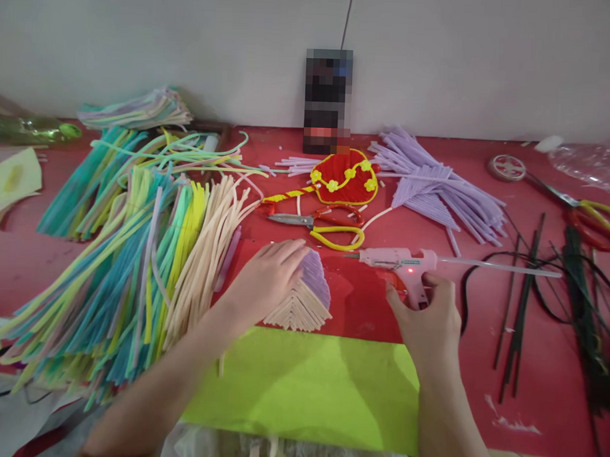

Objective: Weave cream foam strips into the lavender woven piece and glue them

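My left hand (273, 274) lies with its fingers stretched out over the left side of a leaf-shaped piece made of pipe cleaners (310, 292), purple at the top and cream in a chevron pattern below. The hand covers part of that piece. To the right, my right hand (432, 313) grips the handle of a pink glue gun (401, 260), thumb near the orange trigger. The gun's nozzle points left, its small red light is lit, and a clear glue stick (498, 266) sticks out behind. Scissors (320, 224) with red and yellow handles lie just beyond both hands.
Bundles of coloured pipe cleaners (118, 268) spread across the left. Purple pipe cleaners (436, 186) and a red fan-shaped piece with yellow flowers (344, 178) lie behind. A phone-like blurred object (327, 102) leans on the wall. Second scissors (580, 208) and dark green stems (580, 298) lie right.
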A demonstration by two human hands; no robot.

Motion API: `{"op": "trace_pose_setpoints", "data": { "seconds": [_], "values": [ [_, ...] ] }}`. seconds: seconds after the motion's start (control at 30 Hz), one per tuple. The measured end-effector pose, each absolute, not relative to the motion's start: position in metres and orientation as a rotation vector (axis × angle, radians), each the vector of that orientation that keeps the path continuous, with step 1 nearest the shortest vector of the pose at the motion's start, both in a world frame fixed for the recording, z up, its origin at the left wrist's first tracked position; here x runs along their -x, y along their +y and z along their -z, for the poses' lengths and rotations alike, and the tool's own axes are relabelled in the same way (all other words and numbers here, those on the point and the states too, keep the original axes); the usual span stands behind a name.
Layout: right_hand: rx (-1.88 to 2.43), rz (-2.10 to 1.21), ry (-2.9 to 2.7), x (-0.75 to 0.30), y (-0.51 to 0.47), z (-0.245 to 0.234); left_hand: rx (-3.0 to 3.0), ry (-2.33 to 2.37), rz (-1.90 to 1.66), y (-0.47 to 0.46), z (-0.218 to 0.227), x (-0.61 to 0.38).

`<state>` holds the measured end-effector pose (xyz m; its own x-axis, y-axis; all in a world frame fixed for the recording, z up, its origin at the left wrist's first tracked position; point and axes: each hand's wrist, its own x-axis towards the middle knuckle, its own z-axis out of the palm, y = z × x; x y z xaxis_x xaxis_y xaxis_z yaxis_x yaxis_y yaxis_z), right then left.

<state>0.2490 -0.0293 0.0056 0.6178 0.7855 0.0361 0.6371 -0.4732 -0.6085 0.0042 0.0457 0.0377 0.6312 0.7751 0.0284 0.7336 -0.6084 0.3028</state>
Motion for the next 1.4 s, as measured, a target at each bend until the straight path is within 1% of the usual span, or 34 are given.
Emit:
{"op": "trace_pose_setpoints", "data": {
  "seconds": [0.23,0.47,0.8,1.1,1.4],
  "values": [
    [2.211,-0.325,-1.131,-0.248,-0.031,-0.003,-2.667,1.210,-0.105,0.017,-0.015,0.003],
    [2.239,-0.322,-1.145,-0.247,-0.028,-0.004,-2.677,1.160,-0.007,0.020,-0.010,0.005],
    [2.267,-0.357,-1.123,-0.247,-0.027,-0.004,-2.688,1.157,-0.014,0.022,-0.008,0.007],
    [2.265,-0.337,-1.165,-0.249,-0.031,0.000,-2.696,1.226,-0.096,0.019,-0.007,0.002],
    [2.251,-0.347,-1.142,-0.247,-0.030,-0.003,-2.701,1.235,-0.074,0.019,-0.006,0.001]
  ]
}}
